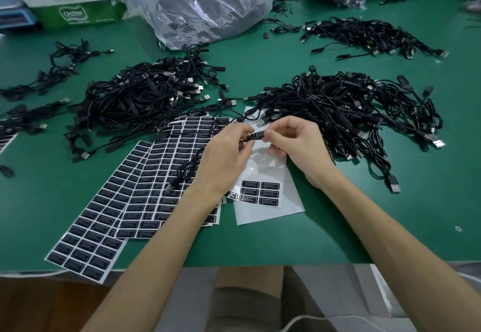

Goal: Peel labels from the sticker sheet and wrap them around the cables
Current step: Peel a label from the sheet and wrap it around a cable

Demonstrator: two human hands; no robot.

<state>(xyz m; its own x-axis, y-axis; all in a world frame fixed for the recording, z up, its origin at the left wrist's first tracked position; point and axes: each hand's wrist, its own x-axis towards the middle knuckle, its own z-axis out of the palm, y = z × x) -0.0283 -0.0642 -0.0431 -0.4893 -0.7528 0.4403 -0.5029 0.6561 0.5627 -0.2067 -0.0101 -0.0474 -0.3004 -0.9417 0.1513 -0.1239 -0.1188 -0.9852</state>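
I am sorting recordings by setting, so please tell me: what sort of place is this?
Most likely a small assembly or packing workshop. Heaps of identical black cables cover a green table, sheets of black labels lie fanned out, and a big plastic bag stands behind.

The left hand (pixel 226 154) and right hand (pixel 296 141) are bare, with slim fingers and bare wrists. The left forearm (pixel 161 240), entering from 7 o'clock, and the right forearm (pixel 385 227), entering from 4 o'clock, are uncovered all the way to the picture's edge. At 6 o'clock, below the counter's edge, the person wears soft olive-grey fabric shorts (pixel 244 308), creased across the lap and darker on the right leg. One bare knee (pixel 250 277) shows above their hem. A thin white cord (pixel 294 318) curves over the shorts near the bottom edge.
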